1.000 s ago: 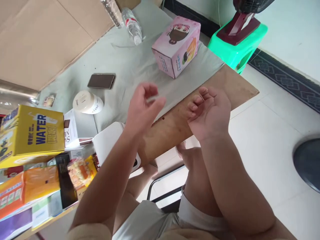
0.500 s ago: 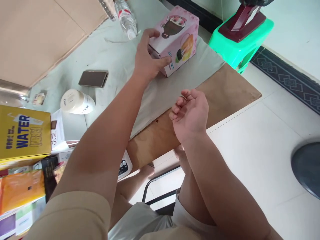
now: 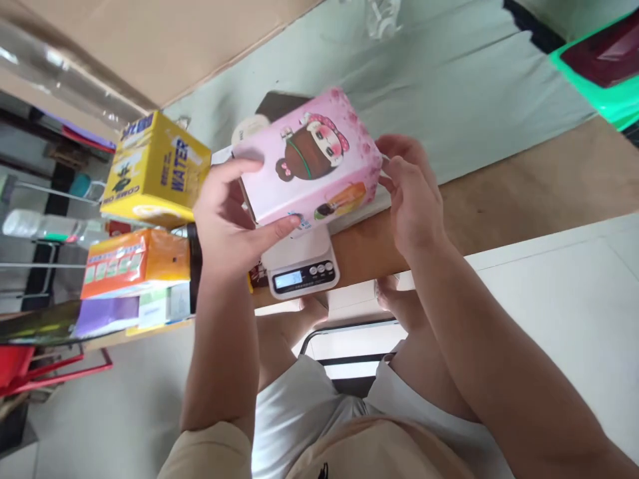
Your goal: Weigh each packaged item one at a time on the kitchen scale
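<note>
A pink box (image 3: 319,150) with a cartoon girl printed on it is held between both hands above a white digital kitchen scale (image 3: 303,269). My left hand (image 3: 232,213) grips its left end, thumb on the front side and a finger on top. At the right end, my right hand (image 3: 412,189) has its fingers bent against the box's edge; some of them are hidden behind it. The scale's lit display faces me, and the box covers its rear part. Whether the box touches the scale, I cannot tell.
Left of my left hand stand a yellow box (image 3: 160,166) marked WATER and an orange package (image 3: 134,263). Partly hidden behind the pink box are a white-lidded jar (image 3: 249,126) and a dark phone (image 3: 279,103). A clear bottle (image 3: 383,18) lies farther back; a green stool (image 3: 599,80) stands right.
My left hand has brought the pink box from the back of the table toward me, over the scale. My right hand has moved onto its right end. The view has turned left.
</note>
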### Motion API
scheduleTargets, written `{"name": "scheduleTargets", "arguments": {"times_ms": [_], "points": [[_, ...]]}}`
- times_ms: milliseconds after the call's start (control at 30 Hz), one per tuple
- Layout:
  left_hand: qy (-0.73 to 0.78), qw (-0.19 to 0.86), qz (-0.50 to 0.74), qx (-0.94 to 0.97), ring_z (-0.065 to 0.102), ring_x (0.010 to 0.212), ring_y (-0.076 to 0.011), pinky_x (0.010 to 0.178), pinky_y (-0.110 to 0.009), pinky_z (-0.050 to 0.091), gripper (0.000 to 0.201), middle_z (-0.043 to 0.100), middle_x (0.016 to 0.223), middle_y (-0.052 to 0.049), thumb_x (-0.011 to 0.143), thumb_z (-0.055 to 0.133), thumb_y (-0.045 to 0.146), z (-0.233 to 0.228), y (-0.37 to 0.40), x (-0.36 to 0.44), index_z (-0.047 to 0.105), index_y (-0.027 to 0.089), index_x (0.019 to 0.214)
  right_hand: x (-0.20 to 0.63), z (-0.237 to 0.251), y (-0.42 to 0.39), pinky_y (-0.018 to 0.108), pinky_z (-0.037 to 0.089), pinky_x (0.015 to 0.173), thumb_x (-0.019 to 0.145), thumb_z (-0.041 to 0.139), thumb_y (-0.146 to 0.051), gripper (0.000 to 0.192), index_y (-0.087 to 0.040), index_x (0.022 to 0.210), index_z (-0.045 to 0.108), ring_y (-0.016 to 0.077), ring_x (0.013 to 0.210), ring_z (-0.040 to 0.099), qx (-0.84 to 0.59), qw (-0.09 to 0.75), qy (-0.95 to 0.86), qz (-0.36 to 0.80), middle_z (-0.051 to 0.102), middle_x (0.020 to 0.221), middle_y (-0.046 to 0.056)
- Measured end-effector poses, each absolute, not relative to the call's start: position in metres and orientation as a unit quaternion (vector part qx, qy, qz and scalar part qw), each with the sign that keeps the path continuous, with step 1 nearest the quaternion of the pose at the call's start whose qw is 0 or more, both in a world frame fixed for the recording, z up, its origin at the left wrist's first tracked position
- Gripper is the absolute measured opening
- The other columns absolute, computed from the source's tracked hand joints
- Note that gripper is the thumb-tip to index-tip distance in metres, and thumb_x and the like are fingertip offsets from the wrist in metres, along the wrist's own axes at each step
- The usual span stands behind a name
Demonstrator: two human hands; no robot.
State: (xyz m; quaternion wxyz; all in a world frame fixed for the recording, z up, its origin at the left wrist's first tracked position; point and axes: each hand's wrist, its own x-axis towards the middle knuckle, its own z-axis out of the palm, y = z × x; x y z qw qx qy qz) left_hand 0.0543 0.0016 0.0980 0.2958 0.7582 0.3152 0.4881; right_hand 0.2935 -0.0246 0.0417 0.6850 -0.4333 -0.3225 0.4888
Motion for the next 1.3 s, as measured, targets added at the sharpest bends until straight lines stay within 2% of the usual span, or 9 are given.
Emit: {"name": "scheduleTargets", "arguments": {"times_ms": [100, 233, 333, 500, 633, 833, 933, 1000, 1300], "points": [[0.332, 0.298, 0.525, 0.725, 0.065, 0.127, -0.0281, 0.121, -0.052, 0.052, 0.063, 0.071, 0.118, 0.000, 0.068, 0.103, 0.034, 0.079, -0.031, 0.026, 0.073, 0.027, 0.123, 0.265, 0.033, -0.036, 0.040, 0.061, 0.104, 0.087, 0.068, -0.054, 0.034, -0.032, 0.113, 0.074, 0.0212, 0.120, 0.071, -0.370, 0.649, -0.428, 0.508, 0.078, 0.118, -0.001], [0.328, 0.293, 0.527, 0.727, 0.065, 0.140, -0.0329, 0.123, -0.053, 0.054, 0.071, 0.068, 0.145, -0.006, 0.074, 0.099, 0.029, 0.065, -0.047, 0.004, 0.071, 0.024, 0.139, 0.249, 0.022, -0.049, 0.043, 0.060, 0.112, 0.097, 0.063, -0.058, 0.040, -0.036, 0.129, 0.070, 0.0218, 0.129, 0.070, -0.336, 0.636, -0.520, 0.460, 0.076, 0.130, -0.002], [0.323, 0.302, 0.501, 0.744, 0.046, 0.161, -0.0364, 0.136, -0.054, 0.041, 0.086, 0.055, 0.166, -0.007, 0.075, 0.098, 0.032, 0.054, -0.044, -0.013, 0.063, 0.030, 0.153, 0.249, 0.015, -0.051, 0.044, 0.060, 0.111, 0.098, 0.062, -0.055, 0.041, -0.035, 0.133, 0.068, 0.0241, 0.130, 0.069, -0.359, 0.613, -0.552, 0.437, 0.074, 0.134, 0.002], [0.324, 0.382, 0.486, 0.716, 0.026, 0.170, -0.0386, 0.143, -0.059, 0.023, 0.108, 0.049, 0.172, 0.000, 0.065, 0.104, 0.040, 0.036, -0.040, -0.032, 0.052, 0.043, 0.161, 0.251, 0.007, -0.049, 0.041, 0.063, 0.095, 0.098, 0.064, -0.052, 0.042, -0.033, 0.134, 0.069, 0.0246, 0.119, 0.072, -0.372, 0.577, -0.582, 0.436, 0.074, 0.131, 0.006], [0.308, 0.415, 0.521, 0.679, 0.013, 0.174, -0.0322, 0.145, -0.053, 0.013, 0.097, 0.032, 0.180, 0.009, 0.084, 0.088, 0.044, 0.040, -0.054, -0.024, 0.037, 0.047, 0.167, 0.248, 0.007, -0.049, 0.039, 0.060, 0.085, 0.093, 0.068, -0.055, 0.040, -0.034, 0.126, 0.075, 0.0222, 0.102, 0.071, -0.420, 0.587, -0.577, 0.382, 0.075, 0.117, 0.005], [0.311, 0.471, 0.579, 0.589, 0.014, 0.174, -0.0232, 0.147, -0.041, 0.013, 0.063, 0.039, 0.174, 0.020, 0.098, 0.064, 0.057, 0.057, -0.072, -0.013, 0.051, 0.049, 0.159, 0.245, 0.005, -0.045, 0.046, 0.056, 0.083, 0.084, 0.064, -0.071, 0.047, -0.032, 0.108, 0.077, 0.0252, 0.095, 0.066, -0.463, 0.649, -0.512, 0.319, 0.067, 0.104, 0.006], [0.306, 0.482, 0.580, 0.581, 0.011, 0.174, -0.0265, 0.147, -0.046, 0.007, 0.063, 0.045, 0.170, 0.019, 0.096, 0.064, 0.061, 0.059, -0.072, -0.015, 0.054, 0.049, 0.157, 0.248, 0.001, -0.044, 0.048, 0.056, 0.076, 0.084, 0.060, -0.074, 0.047, -0.036, 0.107, 0.075, 0.0281, 0.094, 0.065, -0.467, 0.639, -0.528, 0.306, 0.065, 0.102, 0.006], [0.304, 0.492, 0.584, 0.569, 0.014, 0.174, -0.0297, 0.146, -0.050, 0.013, 0.063, 0.049, 0.169, 0.017, 0.094, 0.065, 0.065, 0.060, -0.072, -0.015, 0.057, 0.048, 0.155, 0.249, 0.001, -0.045, 0.047, 0.055, 0.075, 0.084, 0.059, -0.075, 0.047, -0.037, 0.107, 0.075, 0.0277, 0.094, 0.064, -0.466, 0.639, -0.532, 0.303, 0.065, 0.103, 0.006], [0.300, 0.510, 0.586, 0.554, 0.016, 0.173, -0.0309, 0.145, -0.051, 0.017, 0.061, 0.052, 0.167, 0.012, 0.094, 0.063, 0.067, 0.059, -0.073, -0.005, 0.061, 0.047, 0.152, 0.240, 0.008, -0.048, 0.042, 0.052, 0.084, 0.081, 0.066, -0.077, 0.056, -0.026, 0.104, 0.071, 0.0204, 0.093, 0.061, -0.461, 0.663, -0.487, 0.333, 0.066, 0.101, 0.004]]}}
